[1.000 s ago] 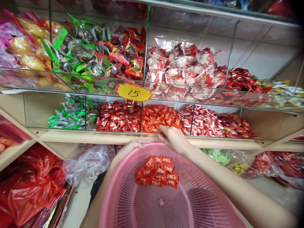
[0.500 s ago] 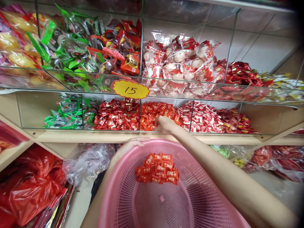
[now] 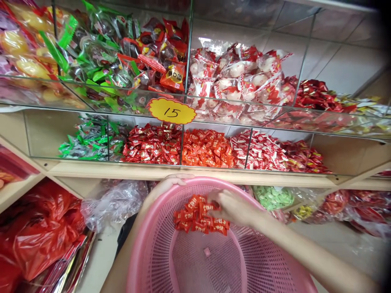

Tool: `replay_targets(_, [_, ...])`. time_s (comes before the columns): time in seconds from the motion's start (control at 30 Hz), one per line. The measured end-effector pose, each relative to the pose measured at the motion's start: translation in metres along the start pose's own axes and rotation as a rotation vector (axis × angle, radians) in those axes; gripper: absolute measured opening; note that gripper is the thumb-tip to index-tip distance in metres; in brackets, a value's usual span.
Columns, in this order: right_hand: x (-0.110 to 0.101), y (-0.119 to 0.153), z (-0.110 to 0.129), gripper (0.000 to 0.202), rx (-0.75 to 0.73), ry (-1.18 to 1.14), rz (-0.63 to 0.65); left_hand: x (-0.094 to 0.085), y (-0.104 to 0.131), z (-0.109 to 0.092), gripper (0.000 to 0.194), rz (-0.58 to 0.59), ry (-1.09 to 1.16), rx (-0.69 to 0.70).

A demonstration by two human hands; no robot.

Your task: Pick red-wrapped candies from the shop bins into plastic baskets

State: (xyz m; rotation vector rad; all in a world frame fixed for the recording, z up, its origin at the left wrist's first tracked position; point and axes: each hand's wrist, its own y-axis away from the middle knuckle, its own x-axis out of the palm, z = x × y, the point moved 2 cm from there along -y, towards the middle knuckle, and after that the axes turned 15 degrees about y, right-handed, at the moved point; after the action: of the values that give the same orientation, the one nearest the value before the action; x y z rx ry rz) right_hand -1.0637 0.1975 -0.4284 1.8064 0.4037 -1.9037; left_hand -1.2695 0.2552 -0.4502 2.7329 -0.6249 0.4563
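Observation:
My left hand (image 3: pixel 174 182) grips the far left rim of a pink plastic basket (image 3: pixel 143 228) with perforated sides. Inside, against the far wall, sits a small pile of red wrapped candies (image 3: pixel 200 217) with pale lettering. My right hand (image 3: pixel 229 206) is inside the basket at the right end of that pile, its fingers bent downward and blurred. Whether a candy is between them cannot be made out. Beyond the basket, matching red-orange candies (image 3: pixel 206 148) fill a middle compartment of the lower shelf.
Glass dividers separate darker red candies (image 3: pixel 152 142), green-wrapped candies (image 3: pixel 91 140) and red-and-white candies (image 3: pixel 259 150). Larger packaged sweets (image 3: pixel 235 81) line the upper shelf, behind a yellow price tag (image 3: pixel 172 110). A red plastic bag (image 3: pixel 45 228) lies low at left. A wooden shelf edge (image 3: pixel 146 171) runs beyond the basket.
My right hand has moved from the red-orange candies on the shelf down and back into the basket. My left hand stays on the rim. The view has shifted slightly.

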Motion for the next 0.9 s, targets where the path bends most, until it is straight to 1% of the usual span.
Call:
replay_targets(0.07, [0.017,0.0,0.003,0.014,-0.016,0.0,0.032,0.0,0.001,-0.001,0.04,0.01,-0.019,-0.006])
replay_targets(0.1, [0.02,0.0,0.004,0.015,-0.024,-0.007,0.033,-0.001,0.001,0.0,0.041,0.015,-0.017,-0.017])
replay_targets(0.17, [0.016,-0.003,0.007,0.017,-0.022,-0.002,0.014,-0.003,0.0,0.002,0.043,0.018,0.002,-0.038])
replay_targets(0.23, [0.001,-0.007,0.007,0.017,-0.017,-0.001,-0.031,-0.006,-0.003,0.005,0.046,0.025,0.02,-0.048])
replay_targets(0.33, [-0.032,-0.02,-0.003,0.018,0.001,-0.048,-0.17,-0.007,-0.006,0.007,0.048,0.039,0.056,-0.064])
replay_targets(0.4, [-0.049,-0.034,-0.018,0.017,0.047,-0.08,-0.28,-0.006,-0.006,0.006,0.046,0.046,0.061,-0.063])
replay_targets(0.47, [-0.057,-0.05,-0.039,0.016,0.133,-0.077,-0.338,-0.007,-0.004,0.006,0.043,0.041,0.051,-0.052])
replay_targets(0.5, [-0.058,-0.059,-0.049,0.016,0.182,-0.067,-0.332,-0.007,-0.004,0.006,0.042,0.035,0.043,-0.049])
replay_targets(0.57, [-0.052,-0.074,-0.068,0.017,0.242,-0.045,-0.242,-0.008,-0.003,0.007,0.041,0.022,0.04,-0.044])
replay_targets(0.63, [-0.045,-0.085,-0.079,0.022,0.27,-0.024,-0.145,-0.009,-0.003,0.008,0.041,0.016,0.032,-0.046])
replay_targets(0.67, [-0.042,-0.089,-0.082,0.025,0.283,-0.008,-0.116,-0.01,-0.003,0.008,0.041,0.014,0.022,-0.049])
replay_targets(0.77, [-0.042,-0.094,-0.08,0.027,0.32,0.089,-0.059,-0.01,-0.004,0.007,0.041,0.01,-0.006,-0.055])
replay_targets(0.9, [-0.048,-0.095,-0.072,0.017,0.349,0.176,0.011,-0.009,-0.006,0.008,0.042,0.012,0.023,-0.049])
